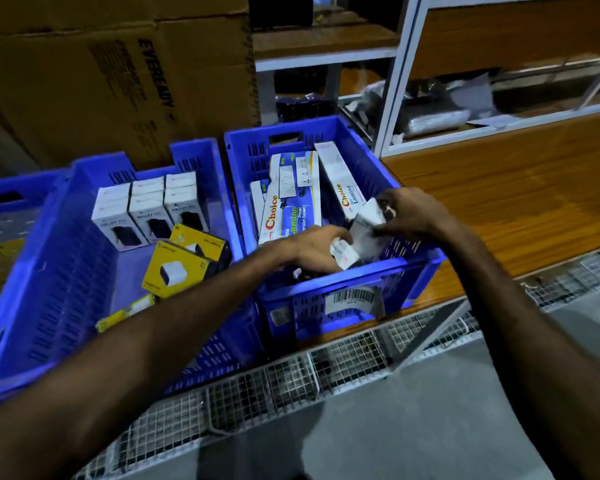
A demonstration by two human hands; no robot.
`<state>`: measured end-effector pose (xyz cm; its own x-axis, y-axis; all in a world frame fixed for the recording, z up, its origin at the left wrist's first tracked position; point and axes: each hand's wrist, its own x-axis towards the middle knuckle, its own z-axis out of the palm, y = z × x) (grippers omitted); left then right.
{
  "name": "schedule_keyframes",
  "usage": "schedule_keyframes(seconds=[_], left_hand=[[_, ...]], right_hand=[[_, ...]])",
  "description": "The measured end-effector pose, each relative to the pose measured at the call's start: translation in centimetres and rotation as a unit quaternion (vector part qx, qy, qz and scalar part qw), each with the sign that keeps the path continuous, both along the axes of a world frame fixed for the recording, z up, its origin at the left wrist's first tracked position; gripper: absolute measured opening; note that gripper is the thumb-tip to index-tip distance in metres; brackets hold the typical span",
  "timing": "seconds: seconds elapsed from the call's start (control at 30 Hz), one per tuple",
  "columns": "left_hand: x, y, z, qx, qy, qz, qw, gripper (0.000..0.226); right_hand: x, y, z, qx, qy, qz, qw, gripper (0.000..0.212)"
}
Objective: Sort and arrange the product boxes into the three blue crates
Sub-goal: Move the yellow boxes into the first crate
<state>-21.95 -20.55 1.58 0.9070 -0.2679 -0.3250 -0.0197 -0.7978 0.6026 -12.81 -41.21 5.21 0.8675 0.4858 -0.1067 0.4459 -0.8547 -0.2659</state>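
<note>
Both my hands reach into the right blue crate (343, 282). My left hand (317, 245) grips a small white box (343, 252) low in the crate's near end. My right hand (407, 211) holds another small white box (368, 218) just above it. Behind them long white "Choice" extension-socket boxes (291, 195) lean in the same crate. The middle blue crate (59, 265) holds a row of white boxes (146, 209) at its far end and yellow boxes (177, 268) near the middle. Only a corner of the left blue crate (0, 195) shows.
The crates stand on a wire-mesh rack (291, 379). A big cardboard carton (111, 81) rises behind the middle crate. A wooden counter (499, 195) and white-framed shelves (402, 77) with bagged goods lie to the right. Grey floor is below.
</note>
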Motion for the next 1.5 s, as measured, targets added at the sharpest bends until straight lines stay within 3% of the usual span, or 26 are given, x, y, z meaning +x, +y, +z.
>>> schedule_keyframes(seconds=[0.13,0.23,0.5,0.6,0.67,0.8,0.93,1.0,1.07,1.17,1.33,1.5], left_hand=[[-2.6,2.1,3.2,-0.176,-0.033,0.089,0.980,0.069],[-4.9,3.8,4.4,-0.300,-0.064,0.161,0.938,0.068],[-11.2,7.2,3.8,-0.603,-0.078,0.320,0.726,0.073],[-14.7,8.8,4.4,-0.640,-0.096,0.356,0.674,0.068],[-17.5,10.7,4.8,-0.638,-0.119,0.377,0.661,0.067],[-22.3,16.0,5.8,-0.595,-0.161,0.434,0.657,0.062],[-23.9,22.4,6.2,-0.469,-0.188,0.506,0.699,0.067],[-23.2,25.4,5.8,-0.418,-0.186,0.525,0.718,0.069],[-21.4,27.7,5.1,-0.372,-0.168,0.526,0.746,0.068],[-18.5,29.9,4.3,-0.303,-0.150,0.532,0.777,0.070],[-16.7,30.2,3.8,-0.212,-0.241,0.530,0.785,0.073],[-18.3,29.8,-0.4,-0.145,-0.212,0.391,0.884,0.065]], right_hand=[[-1.6,-2.1,1.7,0.218,-0.004,-0.065,0.974,0.057],[-4.1,-2.4,1.4,0.381,0.066,-0.104,0.916,0.058],[-11.9,3.7,-0.1,0.667,0.177,-0.234,0.685,0.030],[-14.7,6.9,0.3,0.694,0.208,-0.233,0.649,0.029],[-16.6,9.5,0.8,0.678,0.229,-0.206,0.667,0.032],[-18.4,14.7,2.0,0.605,0.219,-0.145,0.752,0.044],[-17.6,19.5,2.4,0.480,0.144,-0.035,0.865,0.043],[-16.8,21.5,2.0,0.365,0.085,0.049,0.926,0.052],[-15.8,23.0,1.8,0.218,0.049,0.139,0.965,0.064],[-14.7,25.0,1.8,0.080,0.106,0.215,0.968,0.055],[-12.6,25.9,1.6,0.096,0.038,0.166,0.981,0.043],[-12.0,25.8,0.7,0.100,0.085,0.154,0.979,0.043]])
